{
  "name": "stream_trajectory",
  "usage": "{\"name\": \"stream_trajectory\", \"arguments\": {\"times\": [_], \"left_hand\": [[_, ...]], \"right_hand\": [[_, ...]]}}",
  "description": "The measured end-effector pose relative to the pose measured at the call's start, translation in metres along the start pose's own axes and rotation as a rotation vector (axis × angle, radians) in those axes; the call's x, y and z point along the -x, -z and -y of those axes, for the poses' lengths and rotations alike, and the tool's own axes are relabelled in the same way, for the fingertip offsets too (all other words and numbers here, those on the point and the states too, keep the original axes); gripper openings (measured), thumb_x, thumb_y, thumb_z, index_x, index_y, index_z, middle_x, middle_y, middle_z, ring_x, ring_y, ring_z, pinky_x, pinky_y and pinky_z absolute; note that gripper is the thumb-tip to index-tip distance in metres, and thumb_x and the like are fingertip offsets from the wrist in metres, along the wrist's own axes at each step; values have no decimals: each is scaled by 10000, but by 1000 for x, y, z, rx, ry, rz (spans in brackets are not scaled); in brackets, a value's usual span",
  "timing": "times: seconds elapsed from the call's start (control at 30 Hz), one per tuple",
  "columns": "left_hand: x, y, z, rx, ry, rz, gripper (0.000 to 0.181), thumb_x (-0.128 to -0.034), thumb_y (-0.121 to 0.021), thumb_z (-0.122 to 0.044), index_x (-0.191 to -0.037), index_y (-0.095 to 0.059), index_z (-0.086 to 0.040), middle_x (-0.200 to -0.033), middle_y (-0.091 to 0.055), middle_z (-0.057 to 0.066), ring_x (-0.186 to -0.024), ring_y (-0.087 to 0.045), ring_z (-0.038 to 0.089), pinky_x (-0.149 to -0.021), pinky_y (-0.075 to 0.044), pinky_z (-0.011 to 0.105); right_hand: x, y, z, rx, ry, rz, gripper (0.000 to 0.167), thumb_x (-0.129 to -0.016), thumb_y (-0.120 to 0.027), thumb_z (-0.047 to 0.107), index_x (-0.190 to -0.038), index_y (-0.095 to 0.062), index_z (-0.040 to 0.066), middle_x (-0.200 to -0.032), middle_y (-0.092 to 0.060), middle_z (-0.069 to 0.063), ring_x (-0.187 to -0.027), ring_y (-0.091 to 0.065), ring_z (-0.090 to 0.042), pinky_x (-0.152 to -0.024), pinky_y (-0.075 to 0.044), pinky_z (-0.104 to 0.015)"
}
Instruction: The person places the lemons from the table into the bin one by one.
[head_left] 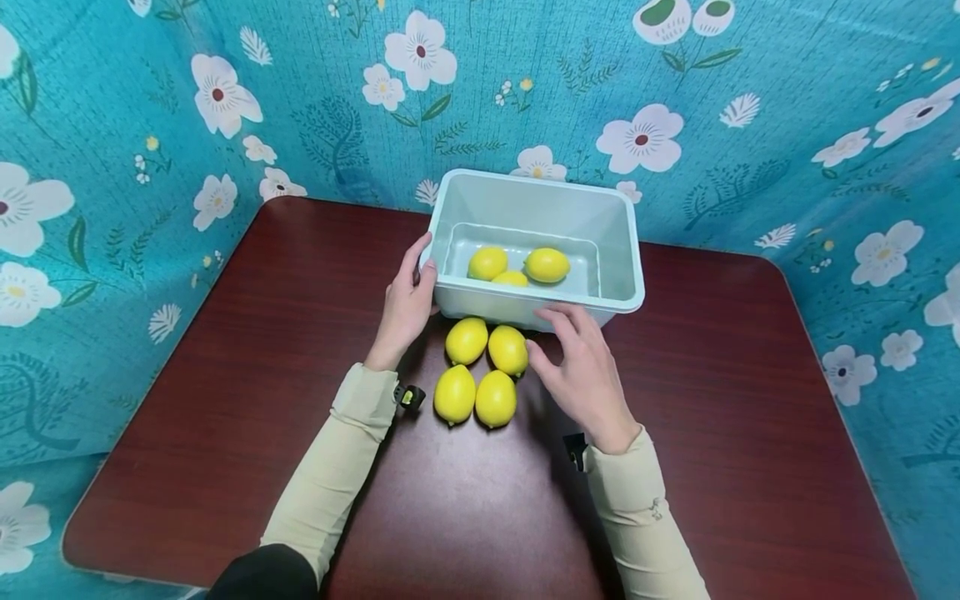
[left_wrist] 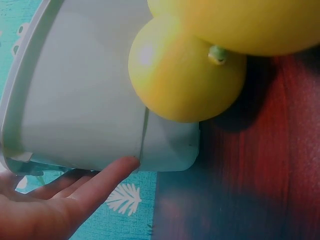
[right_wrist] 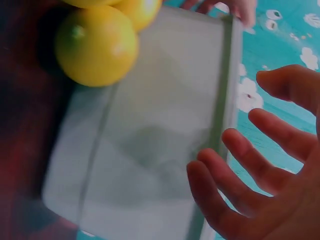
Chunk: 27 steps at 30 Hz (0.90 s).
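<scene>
A dark reddish-brown table (head_left: pixel 720 367) with rounded corners spreads below the fingers (head_left: pixel 558 323). Beyond them and to both sides hangs a turquoise cloth (head_left: pixel 510 50) printed with white flowers (head_left: pixel 641 139), green leaves (head_left: pixel 437 107) and pale feathery sprigs (head_left: pixel 740 110).

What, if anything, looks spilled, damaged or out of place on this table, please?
Nothing stands out: the bin stands upright with three lemons visible inside, and four more lemons sit grouped two by two on the table in front of it. No spill or damage shows.
</scene>
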<state>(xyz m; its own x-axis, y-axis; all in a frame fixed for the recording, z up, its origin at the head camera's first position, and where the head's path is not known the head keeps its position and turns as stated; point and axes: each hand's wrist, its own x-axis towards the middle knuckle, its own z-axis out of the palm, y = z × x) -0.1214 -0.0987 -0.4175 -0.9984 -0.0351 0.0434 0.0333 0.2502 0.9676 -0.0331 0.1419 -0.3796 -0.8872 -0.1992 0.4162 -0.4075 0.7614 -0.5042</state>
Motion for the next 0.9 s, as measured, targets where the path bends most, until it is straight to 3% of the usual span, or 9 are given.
{"name": "stream_trajectory", "arguments": {"times": [0.3, 0.43, 0.57, 0.73, 0.9], "left_hand": [[-1, -1, 0, -8, 13, 6, 441, -1013, -401, -451, -1436, -300, -527, -1531, -385, -13, -1169, -570, 278, -794, -581, 475], [-2, -1, 1, -5, 15, 6, 440, -1013, -400, -453, -1433, -298, -533, -1530, -386, -10, -1162, -573, 281, -797, -579, 482], [-1, 0, 2, 3, 9, 1, 436, -1011, -399, -458, -1429, -303, -536, -1526, -392, -4, -1149, -581, 283, -795, -574, 509], [-1, 0, 3, 3, -5, 1, 434, -1011, -398, -457, -1426, -303, -539, -1519, -401, -14, -1141, -587, 273, -781, -578, 503], [-2, 0, 4, -1, -5, -2, 431, -1007, -400, -467, -1420, -305, -548, -1518, -405, -16, -1146, -590, 272, -777, -580, 495]], "right_hand": [[9, -22, -7, 62, -45, 138, 378, -878, -681, 245, -1229, -635, 114, -1248, -543, -73, -1094, -498, -279, -802, -504, -443], [17, -27, 1, 64, -45, 180, 420, -857, -709, 282, -1235, -631, 117, -1259, -537, -78, -1085, -487, -284, -729, -511, -414], [25, -32, 11, 62, -54, 236, 448, -843, -722, 288, -1245, -625, 118, -1265, -524, -104, -1093, -488, -308, -751, -524, -436], [34, -39, 19, 69, -69, 307, 485, -829, -732, 306, -1269, -615, 142, -1274, -513, -117, -1084, -497, -325, -691, -533, -454], [42, -46, 23, 75, -73, 337, 516, -810, -750, 312, -1281, -603, 162, -1277, -512, -102, -1076, -490, -312, -665, -524, -442]]}}
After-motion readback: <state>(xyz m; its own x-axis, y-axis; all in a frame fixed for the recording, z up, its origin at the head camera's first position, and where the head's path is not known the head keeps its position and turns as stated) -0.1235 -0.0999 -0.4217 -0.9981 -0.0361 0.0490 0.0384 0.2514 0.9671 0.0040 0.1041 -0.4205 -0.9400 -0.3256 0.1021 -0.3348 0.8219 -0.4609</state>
